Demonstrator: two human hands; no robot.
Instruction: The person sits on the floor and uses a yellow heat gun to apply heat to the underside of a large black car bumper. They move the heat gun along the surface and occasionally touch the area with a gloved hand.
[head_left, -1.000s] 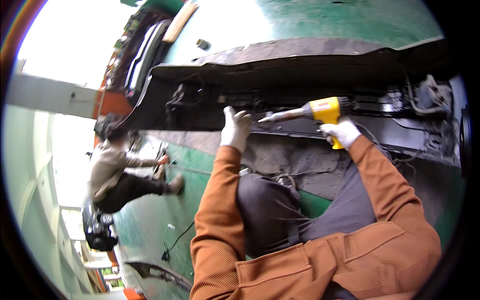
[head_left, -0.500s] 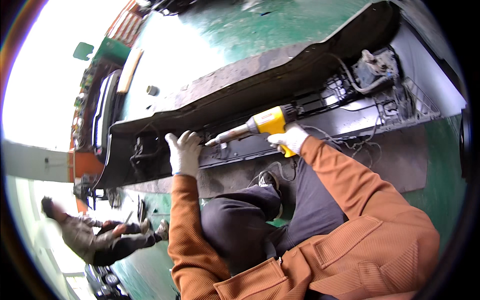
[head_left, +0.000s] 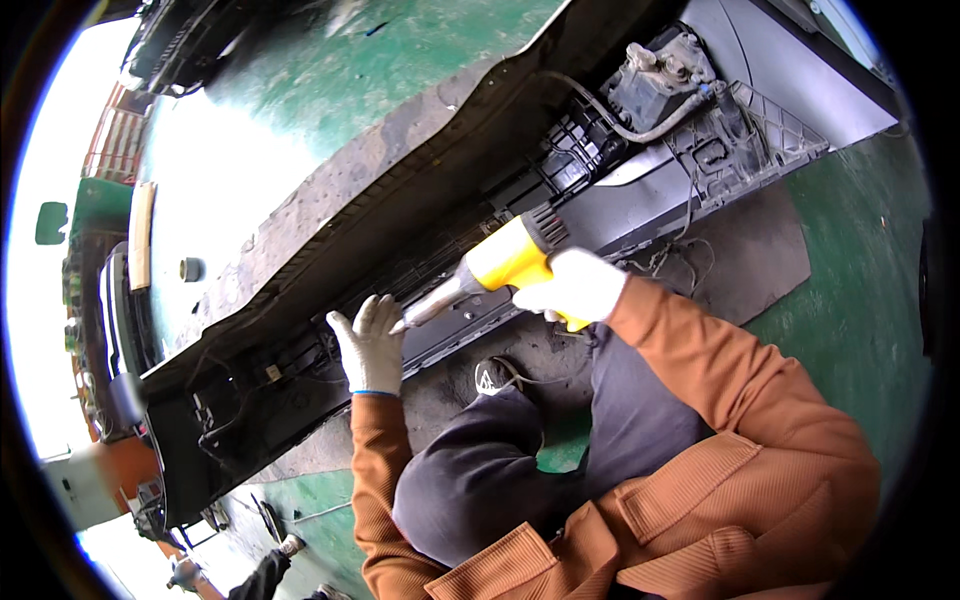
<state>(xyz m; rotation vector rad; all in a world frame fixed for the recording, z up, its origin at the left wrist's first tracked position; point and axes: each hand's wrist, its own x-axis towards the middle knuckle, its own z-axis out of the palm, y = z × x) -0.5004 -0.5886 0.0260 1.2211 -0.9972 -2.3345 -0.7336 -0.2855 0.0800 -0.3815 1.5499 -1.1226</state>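
Note:
A yellow hot-air gun [head_left: 500,256] with a metal barrel is gripped by its handle in my gloved right hand [head_left: 588,286]. Its barrel slants down to the left, the nozzle tip ending beside the fingers of my left hand [head_left: 368,348]. That hand, in a white glove, is over the near edge of a long car bumper [head_left: 350,262], thumb and fingers apart and nothing held. Whether its fingertips touch the bumper I cannot tell. The bumper lies with its hollow inner side up in front of my knees.
A dirty metal-and-plastic assembly [head_left: 660,80] with a hose sits at the bumper's right end. Grey matting [head_left: 750,250] lies beneath, on a green floor [head_left: 850,230]. Cables trail near my shoe [head_left: 492,376]. A roll of tape [head_left: 191,269] is beyond the bumper. Another person's leg [head_left: 262,575] shows lower left.
The whole view has turned, so the bumper slants more steeply and the other person has slipped toward the lower left edge. The gun stays in my right hand, nozzle still by my left.

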